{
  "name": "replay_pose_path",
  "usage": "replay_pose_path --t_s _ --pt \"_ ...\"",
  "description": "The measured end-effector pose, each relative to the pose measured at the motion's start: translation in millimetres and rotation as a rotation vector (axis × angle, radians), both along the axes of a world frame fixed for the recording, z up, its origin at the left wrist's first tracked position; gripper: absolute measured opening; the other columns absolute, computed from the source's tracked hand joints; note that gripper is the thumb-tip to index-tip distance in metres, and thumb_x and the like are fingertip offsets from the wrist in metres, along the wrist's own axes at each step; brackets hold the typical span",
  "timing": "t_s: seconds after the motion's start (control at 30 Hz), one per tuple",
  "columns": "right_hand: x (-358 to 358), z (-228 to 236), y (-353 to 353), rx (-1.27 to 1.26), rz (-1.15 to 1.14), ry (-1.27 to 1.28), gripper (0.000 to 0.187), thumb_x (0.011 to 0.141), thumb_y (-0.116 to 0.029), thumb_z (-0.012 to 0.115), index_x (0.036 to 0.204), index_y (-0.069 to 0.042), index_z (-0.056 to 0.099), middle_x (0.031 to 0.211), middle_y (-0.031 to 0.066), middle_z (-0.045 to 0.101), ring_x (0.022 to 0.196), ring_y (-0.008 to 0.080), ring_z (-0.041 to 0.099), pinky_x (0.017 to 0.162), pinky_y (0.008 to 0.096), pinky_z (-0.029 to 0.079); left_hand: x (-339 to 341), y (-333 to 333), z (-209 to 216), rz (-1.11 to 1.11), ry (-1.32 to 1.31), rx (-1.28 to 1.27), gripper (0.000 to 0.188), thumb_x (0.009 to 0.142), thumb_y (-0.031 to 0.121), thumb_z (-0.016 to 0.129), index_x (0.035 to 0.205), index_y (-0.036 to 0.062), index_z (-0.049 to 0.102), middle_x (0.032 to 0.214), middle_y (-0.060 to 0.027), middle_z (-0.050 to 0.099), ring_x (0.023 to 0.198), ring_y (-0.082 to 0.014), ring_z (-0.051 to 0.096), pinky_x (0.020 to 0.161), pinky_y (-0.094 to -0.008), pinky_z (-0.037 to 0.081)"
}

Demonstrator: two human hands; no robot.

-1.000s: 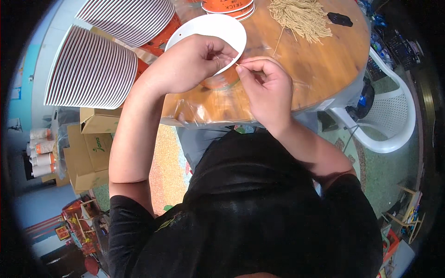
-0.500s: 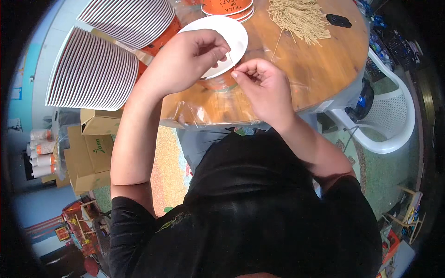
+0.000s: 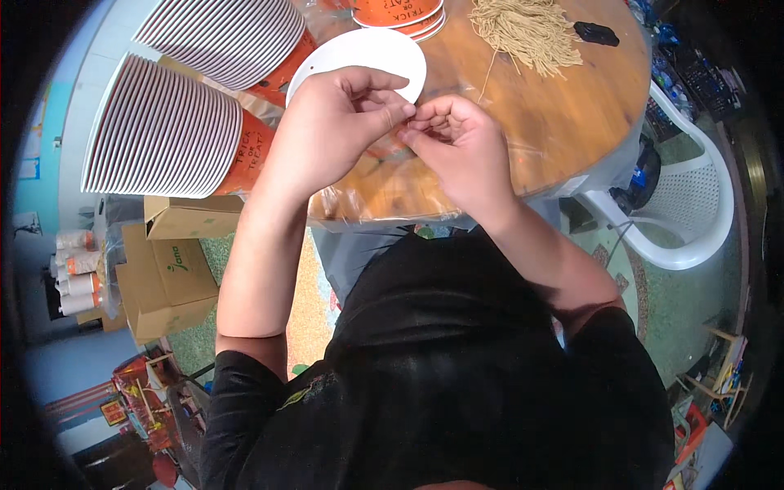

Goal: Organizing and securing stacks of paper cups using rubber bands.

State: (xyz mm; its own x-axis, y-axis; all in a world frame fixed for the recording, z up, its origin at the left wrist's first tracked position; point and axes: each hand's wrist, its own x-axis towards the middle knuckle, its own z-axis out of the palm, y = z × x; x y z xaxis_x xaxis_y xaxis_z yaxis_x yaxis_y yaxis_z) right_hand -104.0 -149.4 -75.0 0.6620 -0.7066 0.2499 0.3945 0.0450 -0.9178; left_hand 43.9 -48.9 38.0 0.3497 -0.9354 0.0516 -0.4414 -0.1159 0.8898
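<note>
Over the near edge of the round wooden table, my left hand [image 3: 339, 122] and my right hand [image 3: 464, 143] meet fingertip to fingertip. Both are closed in a pinch on a thin cord, which the fingers almost entirely hide now. Behind and under my left hand is an orange paper bucket, its white inside [image 3: 359, 59] facing up. A small dark hole shows near its left rim. Part of the bucket is covered by my left hand and wrist. Further back and to the right lies a loose bundle of tan cords [image 3: 527, 37], one strand trailing toward me.
Two long nested stacks of orange buckets with white rims, a nearer one [image 3: 163, 126] and a farther one [image 3: 224, 41], lie at left. More orange buckets [image 3: 398, 12] stand at the back. A black object [image 3: 597, 33] sits beside the cords. Open cardboard boxes [image 3: 167, 282] and a white plastic chair [image 3: 682, 196] flank the table [image 3: 563, 122].
My hands have come together; the small gap between their fingertips has closed. My left hand has moved slightly right and down, and the white-lined bucket has shifted a little left.
</note>
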Motion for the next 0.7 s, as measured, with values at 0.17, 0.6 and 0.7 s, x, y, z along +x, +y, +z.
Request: replay_pose_path --t_s 0.17,0.6,0.7 --pt "0.5 3.1 -1.9 0.028 0.007 -0.004 0.016 0.099 0.003 0.080 0.111 0.000 0.070 0.098 0.0019 0.075 0.088 0.0070 0.071 0.080 0.0239 0.058 -10.2 -2.5 5.6 0.096 -0.110 0.118 0.022 0.106 0.003 0.077 0.125 -0.0084 0.078 0.108 -0.0114 0.084 0.095 -0.0138 0.080 0.085 -0.0282 0.066" --pt "-0.1 -1.9 -4.2 0.069 0.022 -0.041 0.013 0.102 0.003 0.078 0.112 0.001 0.071 0.099 0.0013 0.076 0.088 0.0059 0.070 0.080 0.0233 0.058 -6.5 4.9 12.7 -0.032 0.040 0.027 0.041 0.106 -0.003 0.072 0.146 -0.0112 0.066 0.116 -0.0144 0.084 0.098 -0.0157 0.080 0.088 -0.0296 0.067" --pt "-0.2 -1.3 -2.9 0.077 0.046 -0.045 0.010 0.102 0.001 0.079 0.110 0.001 0.072 0.099 0.0019 0.077 0.088 0.0058 0.070 0.080 0.0236 0.058 -11.5 3.6 10.2 0.019 0.051 0.044 0.033 0.106 -0.005 0.071 0.138 -0.0123 0.070 0.118 -0.0154 0.083 0.103 -0.0184 0.082 0.092 -0.0309 0.068"
